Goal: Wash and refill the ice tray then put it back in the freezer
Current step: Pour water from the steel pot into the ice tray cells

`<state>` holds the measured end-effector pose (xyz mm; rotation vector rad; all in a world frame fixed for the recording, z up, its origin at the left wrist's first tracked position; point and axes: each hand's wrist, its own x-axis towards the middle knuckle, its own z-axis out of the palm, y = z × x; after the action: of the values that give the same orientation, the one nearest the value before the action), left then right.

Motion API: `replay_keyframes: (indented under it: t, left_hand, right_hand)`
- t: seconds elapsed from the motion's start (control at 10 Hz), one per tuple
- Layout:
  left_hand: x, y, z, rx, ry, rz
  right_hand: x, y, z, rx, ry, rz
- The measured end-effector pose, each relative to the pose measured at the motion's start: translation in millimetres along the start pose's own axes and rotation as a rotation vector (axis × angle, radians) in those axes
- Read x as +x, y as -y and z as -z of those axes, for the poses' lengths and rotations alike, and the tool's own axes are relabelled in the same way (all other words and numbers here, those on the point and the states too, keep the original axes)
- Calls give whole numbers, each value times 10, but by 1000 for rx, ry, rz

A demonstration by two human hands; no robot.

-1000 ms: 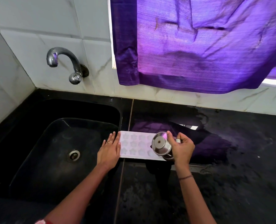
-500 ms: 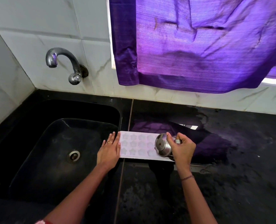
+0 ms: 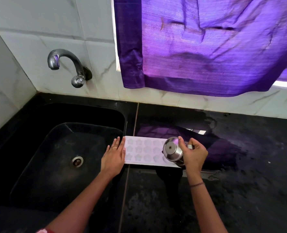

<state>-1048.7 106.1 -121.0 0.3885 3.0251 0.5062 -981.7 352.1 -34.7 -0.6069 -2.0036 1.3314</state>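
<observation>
White rectangular plastic ice tray (image 3: 144, 151) with star-shaped cells lay flat on the wet black stone counter (image 3: 240, 182), just right of the black sink (image 3: 38, 165). Left hand (image 3: 113, 157) lay flat, fingers straight, against the tray's left end, probably to stop it sliding. Right hand (image 3: 194, 154) gripped a small round polished steel cup (image 3: 172, 149), tipped base-up over the tray's right end, apparently to fill those cells

We note white marble-veined wall tiles (image 3: 38, 22) behind a black stone countertop (image 3: 240, 190), wet in patches. A black sink (image 3: 38, 165) is set at left under a wall-mounted metal tap (image 3: 78, 68). A purple curtain (image 3: 206, 47) covers a daylit window (image 3: 285, 84).
</observation>
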Motion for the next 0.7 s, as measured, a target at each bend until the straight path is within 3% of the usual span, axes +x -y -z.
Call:
replay_keyframes:
  t: [0.3,0.7]
  left_hand:
    - [0,11,-4,10,2,0]
    - [-3,-3,11,-9,-2,-7]
  right_hand:
    - [110,-73,111,168,-82,-180]
    - [182,-176,287,-119,-13,128]
